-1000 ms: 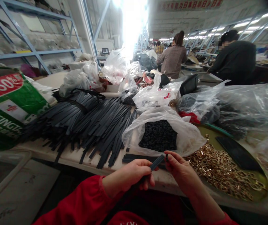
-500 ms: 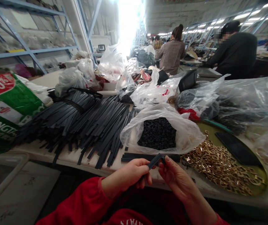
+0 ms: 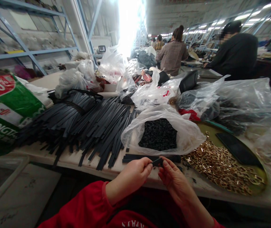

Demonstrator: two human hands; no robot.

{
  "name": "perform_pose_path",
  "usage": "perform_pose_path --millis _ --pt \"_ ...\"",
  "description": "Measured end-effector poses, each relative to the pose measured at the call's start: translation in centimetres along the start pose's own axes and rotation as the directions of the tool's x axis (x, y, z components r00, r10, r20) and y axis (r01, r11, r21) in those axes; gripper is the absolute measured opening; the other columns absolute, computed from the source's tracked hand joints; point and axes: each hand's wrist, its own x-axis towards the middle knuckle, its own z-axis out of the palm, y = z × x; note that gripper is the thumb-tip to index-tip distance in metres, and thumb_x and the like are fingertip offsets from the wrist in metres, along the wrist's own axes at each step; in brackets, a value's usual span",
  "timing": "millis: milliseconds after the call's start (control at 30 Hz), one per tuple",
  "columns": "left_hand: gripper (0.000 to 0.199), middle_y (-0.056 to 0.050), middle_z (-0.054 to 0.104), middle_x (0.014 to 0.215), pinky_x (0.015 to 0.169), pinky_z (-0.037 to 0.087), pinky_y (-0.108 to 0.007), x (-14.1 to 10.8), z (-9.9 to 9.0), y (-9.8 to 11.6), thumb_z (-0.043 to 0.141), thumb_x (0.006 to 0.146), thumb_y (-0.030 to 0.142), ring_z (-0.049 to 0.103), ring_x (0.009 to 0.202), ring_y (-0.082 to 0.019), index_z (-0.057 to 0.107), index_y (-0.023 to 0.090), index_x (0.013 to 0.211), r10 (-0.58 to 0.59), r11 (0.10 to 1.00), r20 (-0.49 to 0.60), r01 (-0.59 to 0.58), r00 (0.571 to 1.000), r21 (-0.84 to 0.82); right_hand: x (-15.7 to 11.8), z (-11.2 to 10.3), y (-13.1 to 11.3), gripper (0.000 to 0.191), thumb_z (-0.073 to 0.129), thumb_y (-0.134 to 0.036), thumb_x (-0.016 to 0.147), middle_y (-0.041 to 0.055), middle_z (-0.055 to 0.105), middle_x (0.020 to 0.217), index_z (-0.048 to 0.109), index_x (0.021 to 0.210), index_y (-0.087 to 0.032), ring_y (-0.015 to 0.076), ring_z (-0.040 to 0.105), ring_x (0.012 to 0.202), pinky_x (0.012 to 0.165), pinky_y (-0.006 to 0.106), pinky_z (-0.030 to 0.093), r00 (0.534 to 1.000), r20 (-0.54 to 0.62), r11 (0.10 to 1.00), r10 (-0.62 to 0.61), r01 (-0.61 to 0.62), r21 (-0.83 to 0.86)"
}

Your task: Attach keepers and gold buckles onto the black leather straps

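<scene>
Between my hands is a dark strap strip (image 3: 157, 162), pinched near its end. My left hand (image 3: 135, 174) is closed around the strip with the thumb on top. My right hand (image 3: 173, 174) pinches the strip's other end between thumb and fingertips, with its remaining fingers loosely curled. Just behind the hands, a few dark strips (image 3: 135, 158) lie along the table. A clear plastic bag (image 3: 187, 139) stands open behind them, filled with small black pieces (image 3: 157, 134). On the right, gold metal buckles (image 3: 220, 166) lie heaped in a yellowish tray (image 3: 260, 182).
Piles of long dark strips (image 3: 97, 129) overhang the table's (image 3: 90, 164) front edge on the left, beside a green bag (image 3: 7, 114). A dark flat slab (image 3: 237, 148) rests in the tray. Plastic bags (image 3: 246, 98) crowd the back. Two people (image 3: 173, 57) work farther off.
The strip between my hands has tipped lower, and less of it shows. My left hand has rolled over, turning its back upward, while the right stays close by.
</scene>
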Motion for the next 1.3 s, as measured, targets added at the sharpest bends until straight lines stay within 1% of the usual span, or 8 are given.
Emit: perform_pose_path --millis 133,467,667,800,867,1000,1167,1300 --pt "0.029 0.001 0.055 0.064 0.053 0.029 -0.021 -0.3 -0.2 0.0 0.036 0.085 0.034 0.049 0.06 -0.011 0.058 0.017 0.077 0.014 0.993 -0.009 -0.013 1.0 0.117 -0.2 -0.2 0.1 0.032 0.076 -0.032 0.057 -0.0059 0.064 0.07 0.065 0.087 -0.024 0.0048 0.056 0.053 0.053 0.016 0.049 0.999 0.019 0.997 -0.045 0.047 -0.068" --pt "0.029 0.0 0.059 0.065 0.051 0.029 -0.02 -0.3 1.2 -0.1 0.037 0.083 0.031 0.05 0.058 -0.011 0.06 0.016 0.072 0.057 0.99 0.038 -0.061 0.998 0.128 -0.5 -0.6 0.7 0.032 0.074 -0.037 0.06 -0.0033 0.062 0.065 0.066 0.085 -0.021 0.0086 0.054 0.056 0.058 0.023 0.046 0.992 0.077 0.962 -0.103 0.118 -0.244" --pt "0.03 -0.002 0.065 0.073 0.058 0.035 -0.021 -0.4 1.4 -0.1 0.037 0.083 0.028 0.056 0.066 -0.014 0.064 0.017 0.076 0.084 0.986 0.073 -0.093 0.994 0.135 -0.7 -0.7 1.0 0.025 0.072 -0.038 0.061 -0.0028 0.058 0.061 0.067 0.077 -0.019 0.0093 0.052 0.056 0.055 0.022 0.042 0.939 0.24 0.843 -0.245 0.329 -0.426" --pt "0.03 -0.005 0.066 0.08 0.065 0.039 -0.023 -0.3 1.8 0.2 0.037 0.082 0.029 0.057 0.073 -0.017 0.064 0.017 0.083 0.059 0.989 0.079 -0.069 0.995 0.128 -0.8 -1.0 1.1 0.024 0.07 -0.04 0.062 -0.0018 0.056 0.068 0.067 0.074 -0.019 0.0102 0.052 0.06 0.056 0.023 0.043 0.922 0.281 0.815 -0.265 0.37 -0.446" --pt "0.029 -0.005 0.064 0.078 0.062 0.04 -0.023 -0.3 1.8 0.2 0.036 0.083 0.031 0.057 0.071 -0.016 0.062 0.017 0.083 0.05 0.993 0.115 -0.062 0.992 0.103 -1.0 -1.4 0.6 0.024 0.068 -0.041 0.064 -0.0016 0.055 0.07 0.066 0.074 -0.019 0.0102 0.053 0.061 0.057 0.023 0.043 0.917 0.306 0.804 -0.256 0.378 -0.46" --pt "0.03 0.001 0.055 0.059 0.045 0.035 -0.02 -0.3 1.4 -0.3 0.032 0.084 0.036 0.049 0.048 -0.011 0.054 0.017 0.076 -0.053 0.999 0.308 0.051 0.95 0.017 -1.4 -2.0 -0.5 0.029 0.064 -0.043 0.068 -0.0027 0.058 0.062 0.063 0.084 -0.018 0.0094 0.054 0.057 0.059 0.023 0.042 0.944 0.265 0.818 -0.196 0.307 -0.487" --pt "0.027 0.003 0.049 0.055 0.041 0.031 -0.018 -0.6 1.3 -0.8 0.032 0.084 0.035 0.043 0.044 -0.008 0.049 0.016 0.074 -0.08 0.993 0.29 0.1 0.954 -0.057 -1.4 -1.2 0.0 0.036 0.071 -0.043 0.061 -0.0058 0.056 0.052 0.054 0.079 -0.018 0.008 0.051 0.048 0.05 0.02 0.038 0.962 0.248 0.884 -0.114 0.212 -0.417" --pt "0.031 0.005 0.05 0.058 0.038 0.029 -0.018 -0.8 1.6 -0.4 0.032 0.083 0.033 0.039 0.039 -0.007 0.043 0.016 0.107 -0.139 0.957 0.364 0.219 0.921 -0.188 -1.1 -0.7 0.7 0.042 0.074 -0.04 0.056 -0.0071 0.055 0.06 0.049 0.082 -0.02 0.0067 0.051 0.048 0.048 0.019 0.039 0.956 0.223 0.908 -0.192 0.259 -0.329"
